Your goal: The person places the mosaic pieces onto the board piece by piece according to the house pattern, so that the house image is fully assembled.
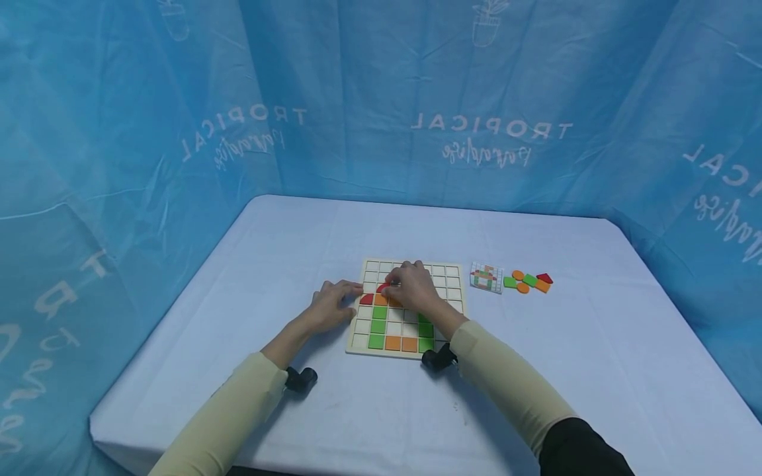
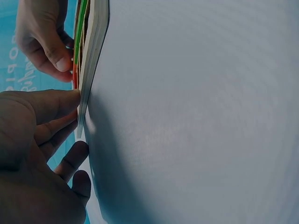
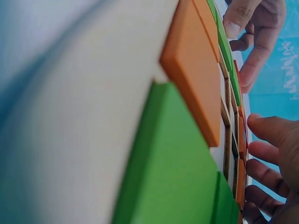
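A pale square grid board (image 1: 372, 266) lies on the white table, partly filled with red, orange and green tiles. My left hand (image 1: 328, 307) is at the board's left edge, its thumb and fingers loosely spread and touching the side; the left wrist view shows the thumb tip (image 2: 70, 99) against the rim. Over the upper middle of the board, my right hand (image 1: 412, 287) has thumb and index finger close together, pinching a red tile (image 1: 382, 288) at its edge. Beside that tile lie another red tile (image 1: 366, 299) and an orange tile (image 1: 381, 300). The right hand covers several cells.
Right of the board lies a small printed pattern card (image 1: 486, 277). Past it is a loose group of pieces: green tiles (image 1: 530, 280), orange discs (image 1: 522, 288), an orange square (image 1: 542, 285) and a red piece (image 1: 544, 278). Blue curtains (image 1: 381, 158) surround the table.
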The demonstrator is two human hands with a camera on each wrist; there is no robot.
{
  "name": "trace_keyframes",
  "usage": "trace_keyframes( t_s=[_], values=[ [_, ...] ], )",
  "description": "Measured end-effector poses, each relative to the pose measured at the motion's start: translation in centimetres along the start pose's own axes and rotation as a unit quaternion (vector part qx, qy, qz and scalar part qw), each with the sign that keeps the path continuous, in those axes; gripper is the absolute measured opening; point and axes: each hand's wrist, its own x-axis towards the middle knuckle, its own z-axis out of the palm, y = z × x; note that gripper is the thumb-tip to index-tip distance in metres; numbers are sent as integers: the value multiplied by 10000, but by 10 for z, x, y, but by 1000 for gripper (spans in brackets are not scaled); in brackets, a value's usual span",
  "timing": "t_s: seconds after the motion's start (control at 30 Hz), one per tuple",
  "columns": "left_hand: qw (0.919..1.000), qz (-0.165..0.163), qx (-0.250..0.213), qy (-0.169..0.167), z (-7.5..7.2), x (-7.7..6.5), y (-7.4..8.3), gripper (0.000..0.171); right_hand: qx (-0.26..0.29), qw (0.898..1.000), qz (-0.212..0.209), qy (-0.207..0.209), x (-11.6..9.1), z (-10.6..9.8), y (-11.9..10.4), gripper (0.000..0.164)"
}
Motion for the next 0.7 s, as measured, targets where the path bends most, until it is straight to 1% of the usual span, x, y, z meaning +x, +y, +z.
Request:
trace_keyframes(
  t_s=[0.13, 0.27, 0.37, 0.53, 0.7],
  values=[
    [10000, -29, -6, -27, 1, 1, -1, 46, 158, 9998, 44, 59, -2, 1, 1, 28],
    [10000, -41, -9, -33, 1, 0, 0, 46, 636, 9977, 140, 203, -7, -3, 4, 29],
    [10000, -21, -17, -14, 1, 0, 1, 47, 941, 9948, 180, 355, -14, -11, 11, 30],
    [10000, -46, -52, 12, 0, 0, 2, 47, 1125, 9913, 308, 608, -30, -30, 36, 32],
    [9999, -87, -79, -7, -1, -1, 3, 47, 1095, 9870, 801, 856, -49, -49, 68, 33]
  ],
)
